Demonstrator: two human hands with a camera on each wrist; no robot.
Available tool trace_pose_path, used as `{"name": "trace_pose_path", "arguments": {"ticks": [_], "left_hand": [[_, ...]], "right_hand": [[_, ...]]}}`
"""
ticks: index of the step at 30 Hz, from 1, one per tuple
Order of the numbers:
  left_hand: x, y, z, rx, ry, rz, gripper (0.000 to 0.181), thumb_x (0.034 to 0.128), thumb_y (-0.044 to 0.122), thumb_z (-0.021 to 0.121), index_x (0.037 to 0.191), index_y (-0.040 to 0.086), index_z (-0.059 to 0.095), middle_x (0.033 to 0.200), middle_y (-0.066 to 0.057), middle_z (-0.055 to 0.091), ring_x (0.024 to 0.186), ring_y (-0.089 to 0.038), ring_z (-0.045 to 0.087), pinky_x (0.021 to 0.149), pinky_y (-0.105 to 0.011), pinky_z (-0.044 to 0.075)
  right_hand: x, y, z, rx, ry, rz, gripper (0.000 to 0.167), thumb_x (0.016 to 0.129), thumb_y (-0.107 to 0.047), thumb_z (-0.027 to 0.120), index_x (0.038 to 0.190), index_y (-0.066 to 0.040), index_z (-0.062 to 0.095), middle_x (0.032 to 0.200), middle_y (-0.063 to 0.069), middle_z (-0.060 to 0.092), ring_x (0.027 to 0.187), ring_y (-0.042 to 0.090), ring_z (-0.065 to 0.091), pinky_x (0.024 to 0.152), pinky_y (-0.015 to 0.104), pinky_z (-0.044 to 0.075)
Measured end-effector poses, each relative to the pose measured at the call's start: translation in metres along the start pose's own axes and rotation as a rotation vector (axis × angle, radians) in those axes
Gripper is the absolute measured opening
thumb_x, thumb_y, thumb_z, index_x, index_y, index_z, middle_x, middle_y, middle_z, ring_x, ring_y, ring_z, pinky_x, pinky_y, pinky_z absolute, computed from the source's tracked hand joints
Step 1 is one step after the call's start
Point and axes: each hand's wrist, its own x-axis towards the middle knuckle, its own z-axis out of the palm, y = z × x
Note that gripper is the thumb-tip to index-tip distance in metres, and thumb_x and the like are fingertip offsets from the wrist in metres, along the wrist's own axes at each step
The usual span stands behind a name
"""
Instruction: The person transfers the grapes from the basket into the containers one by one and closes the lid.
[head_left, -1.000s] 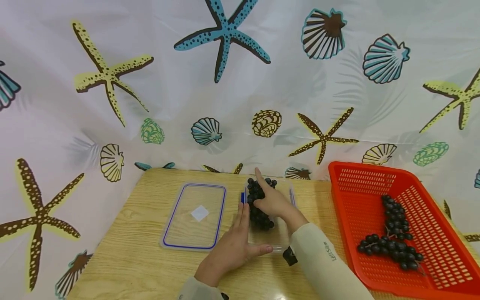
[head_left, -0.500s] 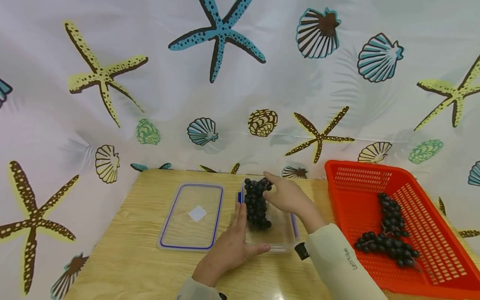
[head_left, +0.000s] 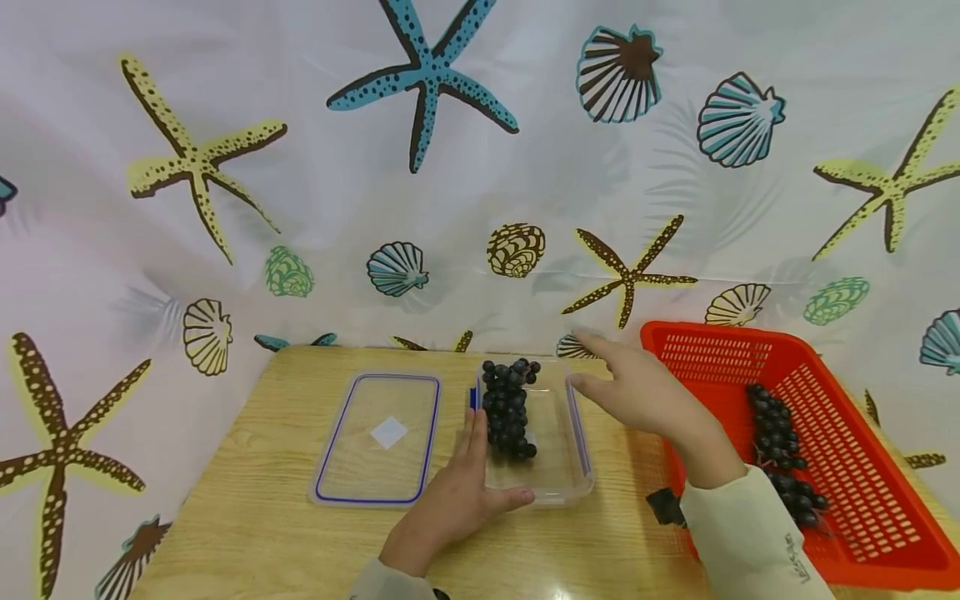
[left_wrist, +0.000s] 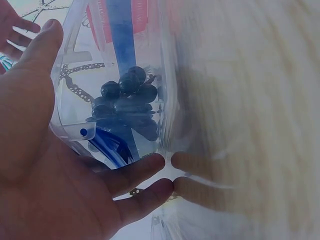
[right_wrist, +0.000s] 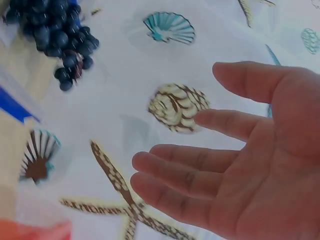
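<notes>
A bunch of dark grapes lies along the left side of a clear plastic box. My left hand rests at the box's near left corner, its fingers along the left wall and its thumb spread across the front. In the left wrist view, the grapes show through the clear wall beside that hand. To the right of the box, my right hand hangs in the air with nothing in it. Its fingers are extended and spread in the right wrist view, the palm bare.
A clear lid with a blue seal lies flat left of the box. On the right stands a red perforated basket with more dark grapes, partly behind the right arm. A patterned sheet hangs behind the wooden table.
My right hand has let go of the grapes and moved right, out of the box and towards the basket. The left hand stays at the box corner.
</notes>
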Motion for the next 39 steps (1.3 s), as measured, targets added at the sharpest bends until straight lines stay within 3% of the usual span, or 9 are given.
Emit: {"name": "trace_pose_path", "arguments": {"ticks": [6,14,18,24,27,28,34,35,39], "left_hand": [[-0.001,-0.002,0.001,0.001,0.005,0.009,0.126,0.0828,0.070,0.068,0.162,0.017,-0.014,0.167,-0.009,-0.016,0.132,-0.047,0.046,0.095,-0.059,0.046],[0.000,-0.003,0.001,0.005,0.007,0.016,0.124,0.0844,0.069,0.068,0.161,0.017,-0.014,0.167,-0.009,-0.017,0.139,-0.046,0.038,0.101,-0.062,0.041],[0.001,-0.003,0.000,0.006,0.008,0.017,0.124,0.0848,0.068,0.068,0.161,0.017,-0.014,0.167,-0.009,-0.017,0.139,-0.047,0.038,0.101,-0.062,0.041],[0.000,-0.002,0.000,0.004,0.011,0.010,0.124,0.0844,0.068,0.069,0.162,0.016,-0.013,0.167,-0.010,-0.015,0.141,-0.047,0.034,0.104,-0.063,0.037],[-0.001,-0.002,0.000,-0.003,0.008,0.007,0.125,0.0842,0.067,0.070,0.162,0.015,-0.013,0.167,-0.009,-0.016,0.143,-0.047,0.031,0.106,-0.063,0.035],[-0.001,-0.003,0.000,-0.006,0.006,0.006,0.125,0.0842,0.067,0.070,0.162,0.016,-0.013,0.167,-0.009,-0.016,0.143,-0.047,0.030,0.106,-0.063,0.035],[0.000,-0.003,0.001,-0.014,-0.004,0.013,0.123,0.0851,0.067,0.069,0.162,0.015,-0.012,0.167,-0.010,-0.016,0.143,-0.047,0.029,0.105,-0.063,0.036],[0.000,-0.003,0.001,-0.015,-0.006,0.014,0.123,0.0853,0.067,0.069,0.162,0.015,-0.012,0.167,-0.010,-0.016,0.143,-0.047,0.030,0.105,-0.063,0.037],[0.001,-0.003,0.001,-0.017,-0.013,0.017,0.122,0.0856,0.067,0.068,0.162,0.015,-0.012,0.167,-0.010,-0.016,0.144,-0.046,0.029,0.103,-0.063,0.038]], "right_hand": [[-0.024,0.012,-0.022,-0.045,0.017,0.011,0.064,0.103,-0.034,0.059,0.160,-0.016,0.034,0.157,0.017,0.039,0.137,0.042,0.042,0.106,0.064,0.035],[-0.045,0.041,-0.048,-0.155,0.038,0.033,0.065,0.101,-0.034,0.063,0.156,-0.008,0.040,0.153,0.022,0.042,0.138,0.046,0.038,0.107,0.066,0.031],[-0.048,0.065,-0.058,-0.164,0.024,0.062,0.065,0.101,-0.036,0.063,0.155,-0.007,0.041,0.150,0.025,0.045,0.133,0.048,0.044,0.103,0.068,0.035],[-0.047,0.109,-0.065,-0.188,0.018,0.105,0.067,0.100,-0.037,0.064,0.153,-0.002,0.042,0.137,0.030,0.055,0.104,0.039,0.061,0.087,0.062,0.048],[-0.045,0.133,-0.068,-0.210,0.026,0.134,0.067,0.101,-0.035,0.062,0.152,0.003,0.039,0.138,0.036,0.051,0.106,0.045,0.060,0.088,0.067,0.046],[-0.045,0.140,-0.069,-0.216,0.024,0.149,0.068,0.102,-0.034,0.061,0.153,0.003,0.038,0.131,0.036,0.056,0.100,0.046,0.061,0.086,0.066,0.047],[-0.042,0.181,-0.075,-0.254,0.026,0.188,0.063,0.102,-0.025,0.059,0.149,0.012,0.037,0.130,0.043,0.051,0.094,0.050,0.060,0.089,0.069,0.043],[-0.042,0.186,-0.076,-0.267,0.030,0.189,0.062,0.102,-0.023,0.059,0.147,0.013,0.038,0.136,0.044,0.045,0.102,0.052,0.058,0.092,0.072,0.040],[-0.042,0.209,-0.077,-0.275,-0.001,0.217,0.061,0.099,-0.018,0.060,0.143,0.018,0.038,0.124,0.043,0.055,0.081,0.039,0.061,0.085,0.066,0.045]]}}
